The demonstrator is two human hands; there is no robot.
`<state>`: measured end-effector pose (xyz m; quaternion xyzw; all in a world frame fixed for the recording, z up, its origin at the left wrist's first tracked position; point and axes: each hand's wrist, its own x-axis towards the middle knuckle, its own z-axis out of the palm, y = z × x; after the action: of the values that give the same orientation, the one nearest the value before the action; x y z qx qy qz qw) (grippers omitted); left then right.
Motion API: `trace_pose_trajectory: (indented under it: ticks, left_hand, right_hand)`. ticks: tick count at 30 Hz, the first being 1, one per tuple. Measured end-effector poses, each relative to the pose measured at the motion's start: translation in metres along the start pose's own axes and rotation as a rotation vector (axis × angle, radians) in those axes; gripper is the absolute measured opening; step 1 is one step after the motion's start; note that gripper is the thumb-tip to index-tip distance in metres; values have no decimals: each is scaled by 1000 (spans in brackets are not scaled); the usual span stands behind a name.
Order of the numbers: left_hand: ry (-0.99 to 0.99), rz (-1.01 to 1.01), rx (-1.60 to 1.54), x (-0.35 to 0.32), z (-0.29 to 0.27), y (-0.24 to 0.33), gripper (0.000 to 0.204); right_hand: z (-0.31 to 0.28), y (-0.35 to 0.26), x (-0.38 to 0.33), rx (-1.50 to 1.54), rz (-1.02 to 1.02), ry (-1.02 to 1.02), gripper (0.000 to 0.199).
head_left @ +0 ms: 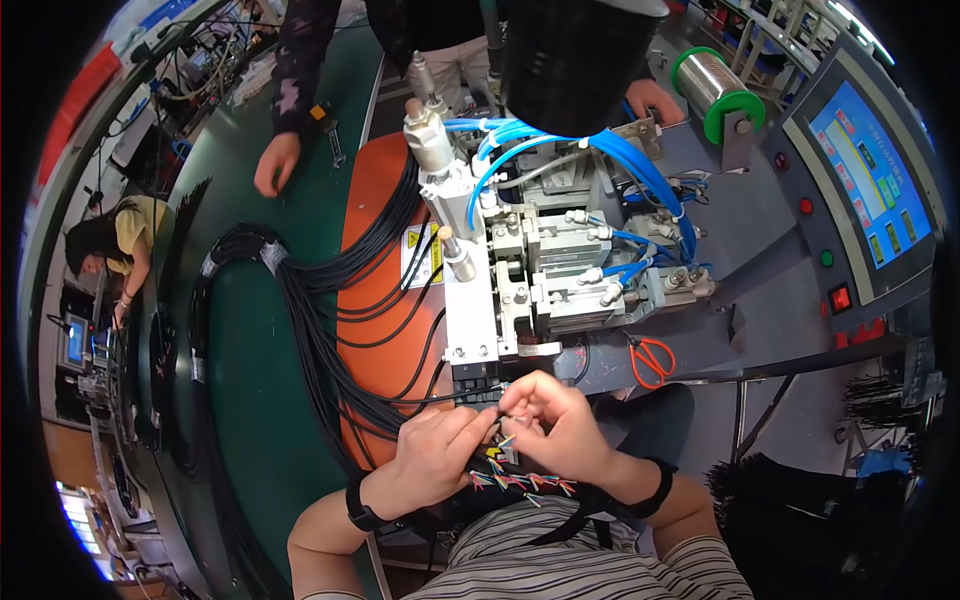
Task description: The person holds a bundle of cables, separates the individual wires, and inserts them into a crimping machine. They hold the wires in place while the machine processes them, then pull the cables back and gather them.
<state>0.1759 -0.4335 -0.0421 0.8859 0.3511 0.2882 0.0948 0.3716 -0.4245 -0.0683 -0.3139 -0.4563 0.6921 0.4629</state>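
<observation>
Close together in front of my body, my left hand and my right hand are both closed, fingertips pinched around the end of a black cable. Short coloured wires stick out just below the fingers. More stripped cable ends with red, blue, yellow and white wires lie against my striped shirt. From the left, a thick bundle of black cables runs toward my hands. My fingers hide the exact pinch point. Just beyond them stands the white metal front of a machine.
Blue air tubes loop over the machine's cylinders. Red-handled scissors lie right of it, below a touch screen and a solder wire spool. An orange board rests on the green table. A co-worker's hand reaches over the far side.
</observation>
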Motion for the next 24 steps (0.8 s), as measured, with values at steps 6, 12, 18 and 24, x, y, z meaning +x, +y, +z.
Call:
trace_pose_trajectory:
  ticks: [6, 12, 18, 24]
  left_hand:
    - [-167, -122, 0, -1, -7, 8, 52]
    - [-109, -245, 59, 2, -5, -11, 52]
    - [-148, -198, 141, 4, 7, -27, 53]
    - [-174, -168, 170, 24, 9, -20, 53]
  right_hand:
    - [0, 1, -10, -80, -61, -39, 17]
    - [-38, 20, -3, -366, -113, 179, 21]
    - [-55, 32, 20, -405, -21, 95, 12]
    - [-63, 13, 27, -637, -159, 120, 11]
